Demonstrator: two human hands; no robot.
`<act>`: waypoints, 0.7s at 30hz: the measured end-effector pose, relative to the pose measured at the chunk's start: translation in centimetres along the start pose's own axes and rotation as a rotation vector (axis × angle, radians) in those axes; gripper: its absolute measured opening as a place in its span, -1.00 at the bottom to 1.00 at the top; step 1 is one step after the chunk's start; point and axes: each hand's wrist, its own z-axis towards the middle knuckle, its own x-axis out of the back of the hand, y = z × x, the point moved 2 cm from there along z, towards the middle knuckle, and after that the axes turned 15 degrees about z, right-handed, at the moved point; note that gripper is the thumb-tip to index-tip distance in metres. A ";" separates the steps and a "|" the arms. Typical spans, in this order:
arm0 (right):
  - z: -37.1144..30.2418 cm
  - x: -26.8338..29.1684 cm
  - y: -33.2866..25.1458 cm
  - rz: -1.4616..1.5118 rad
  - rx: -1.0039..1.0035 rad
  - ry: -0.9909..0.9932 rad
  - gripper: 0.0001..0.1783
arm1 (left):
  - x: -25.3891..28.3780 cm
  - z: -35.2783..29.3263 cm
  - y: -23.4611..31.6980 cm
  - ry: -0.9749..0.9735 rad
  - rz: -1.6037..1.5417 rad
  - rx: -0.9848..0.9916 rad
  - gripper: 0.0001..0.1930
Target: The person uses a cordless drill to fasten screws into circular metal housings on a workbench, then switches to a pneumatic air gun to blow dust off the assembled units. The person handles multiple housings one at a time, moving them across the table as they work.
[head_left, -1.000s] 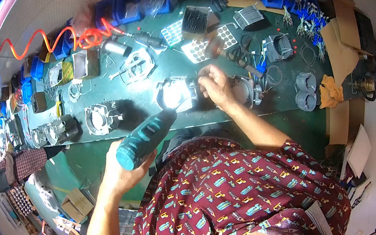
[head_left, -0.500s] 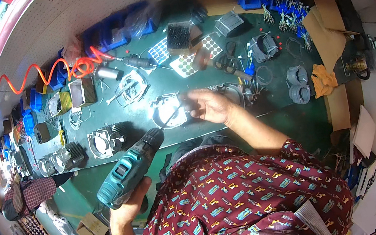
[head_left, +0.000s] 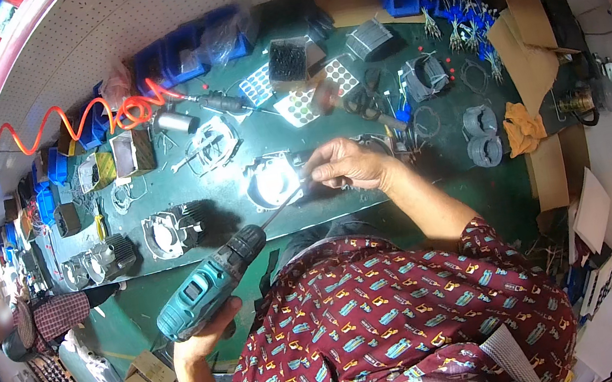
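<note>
My left hand (head_left: 209,336) is wrapped round the handle of a teal cordless drill (head_left: 198,290), tilted up to the right. From its black chuck (head_left: 250,240) a long thin bit (head_left: 277,211) reaches toward the fingertips of my right hand (head_left: 346,165). Those fingers are pinched together close to the bit's tip; whatever they hold is too small to make out. Just left of them, a round metal housing (head_left: 256,187) lies on the green bench, brightly lit. Another metal housing (head_left: 375,144) sits partly hidden behind my right hand.
Finned motor housings (head_left: 168,233) stand along the bench's left front. A box of small black parts (head_left: 288,62), dotted sticker sheets (head_left: 298,108) and grey ring-shaped parts (head_left: 483,135) lie around. An orange coiled air hose (head_left: 71,126) hangs at left. A person (head_left: 53,315) sits far left.
The drill has turned slightly and its chuck has moved down, away from the housing. My right hand's fingers have closed from a looser spread into a pinch.
</note>
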 end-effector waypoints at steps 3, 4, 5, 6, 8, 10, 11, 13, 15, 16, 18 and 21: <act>0.3 -0.3 0.0 0.022 -0.041 -0.024 -0.74 | -0.1 -0.4 0.3 0.028 -0.048 0.030 -0.63; 0.4 -0.7 0.0 0.019 -0.037 -0.025 -0.74 | -0.3 -0.5 0.1 0.049 -0.081 0.037 -0.63; 0.7 -1.0 0.0 0.029 -0.017 -0.013 -0.73 | -0.6 -0.6 -0.3 0.071 -0.110 0.049 -0.63; 1.2 -1.4 0.2 0.004 -0.007 0.029 -0.74 | -1.0 -0.7 -1.5 0.052 -0.029 0.098 -0.64; 2.1 -0.7 0.9 -0.075 0.039 0.093 -0.72 | -1.9 -0.4 -2.7 0.099 0.072 0.029 -0.64; 3.2 0.7 1.8 -0.405 0.256 0.273 -0.66 | -2.4 -0.2 -2.2 0.128 0.123 0.033 -0.64; 3.9 1.6 2.5 -0.568 0.360 0.358 -0.63 | -2.7 -0.2 -2.3 0.106 0.122 0.065 -0.64; 4.9 2.9 3.7 -0.739 0.527 0.444 -0.59 | -3.4 0.2 -2.7 0.064 0.114 0.126 -0.64; 5.0 1.8 3.3 -0.952 0.517 0.528 -0.58 | -3.5 0.9 -1.4 0.081 0.097 0.082 -0.65; 5.1 1.4 3.4 -1.008 0.633 0.540 -0.62 | -4.0 1.2 -1.9 0.069 0.087 0.089 -0.65; 5.6 1.6 3.9 -1.073 0.730 0.540 -0.68 | -4.4 1.7 -2.1 0.040 0.081 0.124 -0.65; 6.0 1.5 4.2 -1.090 0.779 0.564 -0.77 | -4.7 2.2 -2.3 0.048 0.075 0.072 -0.68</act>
